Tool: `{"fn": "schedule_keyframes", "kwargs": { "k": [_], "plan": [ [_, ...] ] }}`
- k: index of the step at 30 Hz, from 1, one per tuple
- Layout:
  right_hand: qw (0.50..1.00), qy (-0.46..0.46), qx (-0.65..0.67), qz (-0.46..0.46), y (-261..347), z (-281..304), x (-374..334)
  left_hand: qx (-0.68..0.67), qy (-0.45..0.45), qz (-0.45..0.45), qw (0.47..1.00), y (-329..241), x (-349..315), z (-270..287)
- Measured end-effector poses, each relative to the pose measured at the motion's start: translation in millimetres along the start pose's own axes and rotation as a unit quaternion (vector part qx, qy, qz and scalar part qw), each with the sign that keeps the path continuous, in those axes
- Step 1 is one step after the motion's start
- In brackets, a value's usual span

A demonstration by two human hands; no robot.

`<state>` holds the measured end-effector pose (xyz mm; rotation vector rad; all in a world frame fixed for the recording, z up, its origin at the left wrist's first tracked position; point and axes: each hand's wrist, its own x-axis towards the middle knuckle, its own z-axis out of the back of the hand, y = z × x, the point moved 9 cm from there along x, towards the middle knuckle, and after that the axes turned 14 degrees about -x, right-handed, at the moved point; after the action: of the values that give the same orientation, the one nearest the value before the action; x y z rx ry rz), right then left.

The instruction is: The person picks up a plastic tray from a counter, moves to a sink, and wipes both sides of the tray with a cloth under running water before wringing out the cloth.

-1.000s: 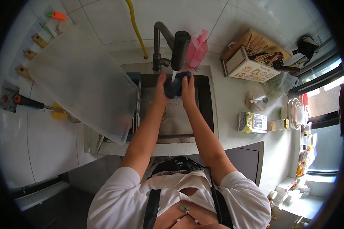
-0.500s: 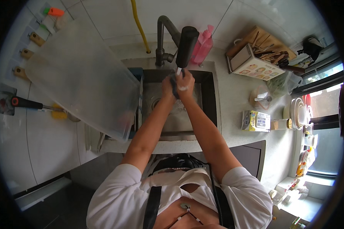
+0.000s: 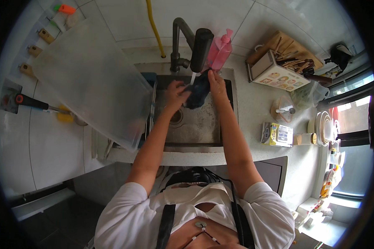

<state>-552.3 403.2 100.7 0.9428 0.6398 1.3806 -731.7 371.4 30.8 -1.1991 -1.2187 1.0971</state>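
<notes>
A dark blue, wet-looking cloth (image 3: 198, 93) hangs spread out over the sink (image 3: 197, 130), below the black faucet head (image 3: 202, 50). Water runs from the spout in a white stream beside the cloth. My right hand (image 3: 217, 86) grips the cloth's upper right edge, thumb on top. At the cloth's left side is my left hand (image 3: 175, 95), its fingers apart and slightly blurred; whether the fingertips touch the fabric I cannot tell. The round drain (image 3: 176, 117) shows beneath.
A large translucent plastic sheet or lid (image 3: 99, 83) leans over the sink's left side. Behind the sink stands a pink pump bottle (image 3: 220, 52). On the right counter are a utensil holder (image 3: 274, 72), a yellow-and-white package (image 3: 277, 134) and a jar (image 3: 305, 139).
My hands have moved apart from squeezing the bunched cloth together under the water. The cloth now hangs open from my right hand, and my left hand's fingers have spread.
</notes>
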Motion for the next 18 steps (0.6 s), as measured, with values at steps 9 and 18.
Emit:
{"fn": "schedule_keyframes", "kwargs": {
  "k": [9, 18],
  "plan": [
    [0.997, 0.058, -0.045, 0.007, -4, -1, 3, -0.107, -0.029, 0.113, 0.987, -31, 13, 19],
    [0.949, 0.289, -0.068, 0.106, -14, -55, -38, -0.548, -0.034, 0.124, 0.827, -50, 16, -13]
  ]
}}
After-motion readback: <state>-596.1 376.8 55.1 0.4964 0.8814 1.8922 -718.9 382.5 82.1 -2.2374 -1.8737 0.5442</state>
